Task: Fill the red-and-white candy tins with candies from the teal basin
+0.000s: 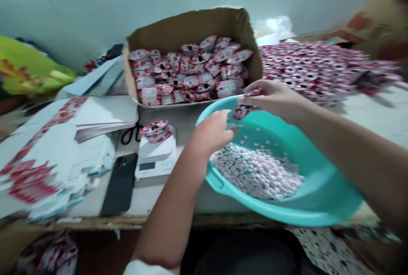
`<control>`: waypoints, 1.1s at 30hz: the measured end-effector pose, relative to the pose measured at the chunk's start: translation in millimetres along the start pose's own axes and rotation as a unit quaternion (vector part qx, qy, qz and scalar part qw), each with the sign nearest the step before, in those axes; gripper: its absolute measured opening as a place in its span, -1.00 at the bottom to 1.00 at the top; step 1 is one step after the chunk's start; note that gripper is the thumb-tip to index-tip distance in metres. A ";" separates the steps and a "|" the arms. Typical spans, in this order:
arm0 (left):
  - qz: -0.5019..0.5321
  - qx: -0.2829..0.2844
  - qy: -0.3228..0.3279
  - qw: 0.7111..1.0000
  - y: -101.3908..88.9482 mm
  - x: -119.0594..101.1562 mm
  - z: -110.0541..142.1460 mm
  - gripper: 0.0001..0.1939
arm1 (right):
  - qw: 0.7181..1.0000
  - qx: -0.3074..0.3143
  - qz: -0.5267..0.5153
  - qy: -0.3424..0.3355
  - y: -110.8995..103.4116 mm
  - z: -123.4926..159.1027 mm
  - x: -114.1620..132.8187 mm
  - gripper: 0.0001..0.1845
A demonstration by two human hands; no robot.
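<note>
My right hand (270, 98) grips a small red-and-white printed packet (241, 111) above the far side of a turquoise plastic basin (331, 181). Beside it, my left hand (215, 132) is closed, with some small white tablets (232, 126) showing between its fingers and thumb. A heap of loose white and pinkish tablets (258, 173) covers part of the basin's floor. Left of the basin, a plump packet (157, 131) rests on a white digital scale (155, 164); its display cannot be read.
Behind the scale stands a cardboard box (191, 22) full of packets. Rows of packets (306, 69) crowd the back right. A black phone (120, 185), flat white cartons (63, 139) and a yellow bag (28, 64) lie to the left. The table's front edge (127, 222) runs below.
</note>
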State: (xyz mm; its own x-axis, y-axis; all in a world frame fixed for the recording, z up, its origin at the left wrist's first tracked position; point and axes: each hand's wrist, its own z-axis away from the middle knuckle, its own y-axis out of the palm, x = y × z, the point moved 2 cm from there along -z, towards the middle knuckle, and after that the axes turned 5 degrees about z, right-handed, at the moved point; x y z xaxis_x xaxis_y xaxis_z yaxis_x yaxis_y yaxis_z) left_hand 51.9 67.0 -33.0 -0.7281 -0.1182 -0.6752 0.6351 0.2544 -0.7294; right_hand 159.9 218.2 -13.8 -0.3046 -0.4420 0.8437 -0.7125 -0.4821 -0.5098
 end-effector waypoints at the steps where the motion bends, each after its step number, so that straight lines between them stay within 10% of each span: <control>1: -0.001 -0.001 0.004 1.000 -0.8 -0.3 0.3 -0.44 | 0.999 0.007 -0.019 0.029 1.0 0.8 1.9 -0.56; 7: -0.003 0.028 -0.012 1.000 -6.1 -2.2 0.9 -0.48 | 0.983 0.077 -0.112 0.123 8.9 7.8 15.7 -0.65; 33: -0.030 0.023 -0.014 0.999 -4.0 -1.6 0.2 -0.49 | 0.975 0.118 -0.138 0.131 10.1 12.8 17.5 -0.86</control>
State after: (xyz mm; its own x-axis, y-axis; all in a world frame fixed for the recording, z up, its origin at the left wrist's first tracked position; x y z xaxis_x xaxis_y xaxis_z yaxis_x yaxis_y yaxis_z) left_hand 50.6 65.9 -29.0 -0.7584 -0.1587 -0.6321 0.6017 0.2019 -0.7727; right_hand 155.5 195.8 -6.4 -0.2949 -0.0785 0.9523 -0.6341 -0.7295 -0.2565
